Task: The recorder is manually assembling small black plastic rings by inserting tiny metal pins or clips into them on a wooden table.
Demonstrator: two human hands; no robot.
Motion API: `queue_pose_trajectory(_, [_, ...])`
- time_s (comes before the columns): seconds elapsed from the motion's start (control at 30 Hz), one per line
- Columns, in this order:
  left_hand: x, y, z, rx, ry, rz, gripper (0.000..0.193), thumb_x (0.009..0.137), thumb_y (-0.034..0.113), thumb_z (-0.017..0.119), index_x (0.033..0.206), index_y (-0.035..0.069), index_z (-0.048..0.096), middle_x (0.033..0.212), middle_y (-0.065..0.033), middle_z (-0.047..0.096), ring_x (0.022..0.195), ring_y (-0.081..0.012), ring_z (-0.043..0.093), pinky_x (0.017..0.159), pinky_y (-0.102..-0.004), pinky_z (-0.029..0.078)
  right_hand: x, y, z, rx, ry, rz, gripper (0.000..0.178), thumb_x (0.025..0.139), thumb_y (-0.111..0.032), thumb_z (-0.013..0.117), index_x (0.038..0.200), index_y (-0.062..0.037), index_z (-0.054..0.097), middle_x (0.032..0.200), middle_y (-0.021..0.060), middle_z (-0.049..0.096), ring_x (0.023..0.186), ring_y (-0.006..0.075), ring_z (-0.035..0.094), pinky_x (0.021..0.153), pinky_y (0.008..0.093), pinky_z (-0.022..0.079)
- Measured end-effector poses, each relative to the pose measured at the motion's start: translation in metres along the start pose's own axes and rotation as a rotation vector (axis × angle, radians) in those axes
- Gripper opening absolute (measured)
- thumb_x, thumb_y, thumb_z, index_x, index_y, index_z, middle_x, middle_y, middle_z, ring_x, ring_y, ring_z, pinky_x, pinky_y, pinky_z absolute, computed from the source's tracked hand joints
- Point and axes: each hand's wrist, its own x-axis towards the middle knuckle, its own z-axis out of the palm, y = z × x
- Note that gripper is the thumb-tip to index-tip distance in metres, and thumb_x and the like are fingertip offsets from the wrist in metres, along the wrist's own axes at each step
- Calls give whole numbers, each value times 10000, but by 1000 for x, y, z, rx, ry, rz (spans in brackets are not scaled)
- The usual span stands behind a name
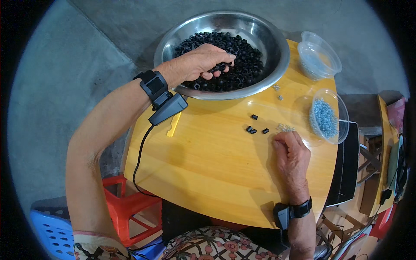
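Note:
My left hand (208, 60) is over a wide steel bowl (277, 71) at the back of the table. Its fingers are curled round a few small black plastic parts (221, 67), above the heap of similar parts (245, 65) filling the bowl. Resting on the tabletop, my right hand (293, 156) has its fingers bent inward; whatever they may hold is hidden. Just beyond its knuckles lies a little pile of tiny shiny pieces (284, 127). Several loose black parts (253, 130) lie left of that pile.
On the right of the yellow table (208, 173), a clear tub (324, 119) holds many small silvery pieces. Another clear tub (318, 60) stands behind it. A yellow strip (173, 125) lies below the bowl. A red stool (125, 208) and a blue seat (54, 234) are at the lower left.

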Motion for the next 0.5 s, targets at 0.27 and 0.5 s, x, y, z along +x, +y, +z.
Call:
queue_pose_trajectory(0.27, [-19,3,-13,-344,-18,-41,244,926,251,619,952,12,582,838,-59,555,555,-46,462,310,-119,287,1,-6,-3,35,13,-2,65,783,-12,626,803,-58,583,754,117,597,629,333,610,538,374,481])
queue_pose_trajectory(0.5, [-91,10,-2,-989,-226,-3,226,931,211,613,1003,8,543,901,-100,549,574,-65,464,330,-125,299,-2,-6,-2,52,19,-7,40,798,-37,612,801,-57,578,762,122,597,634,341,604,540,380,472])
